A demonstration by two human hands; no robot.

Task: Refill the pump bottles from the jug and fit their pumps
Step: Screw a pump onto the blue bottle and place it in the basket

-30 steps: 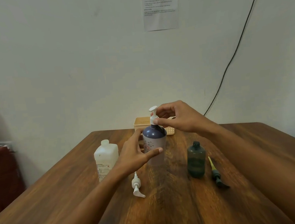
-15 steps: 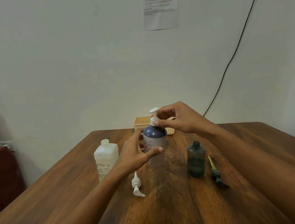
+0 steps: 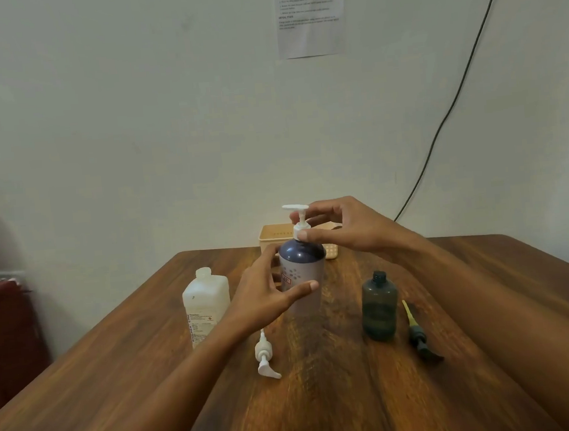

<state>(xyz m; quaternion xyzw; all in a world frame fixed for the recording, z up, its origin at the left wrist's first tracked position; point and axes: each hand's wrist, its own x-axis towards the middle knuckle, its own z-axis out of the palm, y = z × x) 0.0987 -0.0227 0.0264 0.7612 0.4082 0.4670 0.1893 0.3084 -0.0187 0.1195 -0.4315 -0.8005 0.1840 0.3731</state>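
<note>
Across the lower half of the view runs a brown wooden tabletop (image 3: 344, 399), set against a pale wall (image 3: 130, 125) that carries a printed sheet (image 3: 310, 13) and a dark cable (image 3: 452, 104). At the far edge sits a small tan basket (image 3: 274, 236). Mid-table stands a blue bottle (image 3: 303, 265), upright, with a white pump (image 3: 298, 219) seated in its neck. To its left, near but apart, a white jug (image 3: 206, 304) stands uncapped. To the right stands a dark green bottle (image 3: 379, 305), open at the neck, and just beside it on the right a dark pump with a yellow tube (image 3: 417, 332) lies flat. A second white pump (image 3: 265, 356) lies loose on the near side of the blue bottle. The left hand (image 3: 266, 296) is curled round the blue bottle's left side, thumb across its front. The right hand (image 3: 342, 225) pinches the seated pump's collar between thumb and fingers.
</note>
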